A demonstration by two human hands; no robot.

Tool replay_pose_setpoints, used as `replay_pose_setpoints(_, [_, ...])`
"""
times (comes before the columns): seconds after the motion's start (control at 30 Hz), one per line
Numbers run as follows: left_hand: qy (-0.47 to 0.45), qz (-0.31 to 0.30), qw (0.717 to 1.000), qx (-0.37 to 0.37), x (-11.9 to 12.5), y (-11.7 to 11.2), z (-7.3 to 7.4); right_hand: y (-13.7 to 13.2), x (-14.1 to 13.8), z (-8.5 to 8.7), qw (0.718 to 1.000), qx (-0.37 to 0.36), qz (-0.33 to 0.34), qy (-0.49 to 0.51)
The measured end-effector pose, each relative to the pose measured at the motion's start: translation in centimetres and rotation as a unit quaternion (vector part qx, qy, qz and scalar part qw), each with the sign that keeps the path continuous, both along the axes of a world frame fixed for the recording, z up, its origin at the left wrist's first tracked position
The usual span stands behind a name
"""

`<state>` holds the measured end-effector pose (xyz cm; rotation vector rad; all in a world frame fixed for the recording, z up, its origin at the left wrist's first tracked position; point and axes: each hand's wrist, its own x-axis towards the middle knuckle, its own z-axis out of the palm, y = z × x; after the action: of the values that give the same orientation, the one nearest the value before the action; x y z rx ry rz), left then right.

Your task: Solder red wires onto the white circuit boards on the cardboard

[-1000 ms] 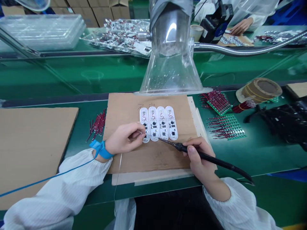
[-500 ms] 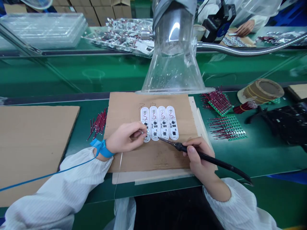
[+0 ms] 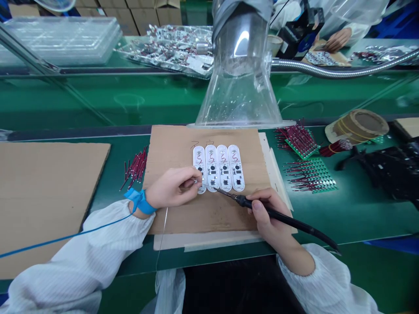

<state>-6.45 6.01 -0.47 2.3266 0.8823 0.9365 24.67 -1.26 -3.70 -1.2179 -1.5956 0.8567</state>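
My right hand (image 3: 270,213) grips a black soldering iron (image 3: 278,216), its tip at the lower end of the second white circuit board (image 3: 212,168) from the left. Pinched in my left hand (image 3: 175,187) is a thin solder wire (image 3: 165,220), whose tail hangs down past the table edge. The fingers of that hand cover part of the leftmost board (image 3: 199,157). Several such oval-ended boards stand side by side on a cardboard sheet (image 3: 183,218), each with short red wires and black chips. A blue wrist strap (image 3: 144,203) is around my left wrist.
A clear fume hood (image 3: 240,96) hangs just behind the boards. Red wires (image 3: 135,168) lie at left beside another cardboard sheet (image 3: 49,196). Green boards with red wires (image 3: 319,176), a tape roll (image 3: 356,126) and a black object (image 3: 389,170) are at right. Across the bench shows a co-worker's hand (image 3: 338,40).
The soldering iron has shifted slightly left, its tip still at the second board's lower end. My left hand stays almost in place. The whole view has shifted a little.
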Motion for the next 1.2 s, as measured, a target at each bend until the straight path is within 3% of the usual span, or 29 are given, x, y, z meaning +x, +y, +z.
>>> replay_pose_setpoints(0.77, [0.012, -0.008, 1.000, -0.009, 0.0, 0.1, 0.0, 0.2, 0.1, 0.2, 0.999, -0.007, 0.036, -0.015])
replay_pose_setpoints(1.07, [-0.005, 0.016, 0.999, -0.031, -2.7, 0.2, 0.3, 0.3, -1.7, 2.1, 0.996, 0.000, -0.007, 0.088])
replay_pose_setpoints(1.2, [-0.001, -0.002, 0.999, -0.048, -2.8, 0.4, 0.5, 0.3, -2.5, 1.7, 0.997, -0.005, 0.005, 0.073])
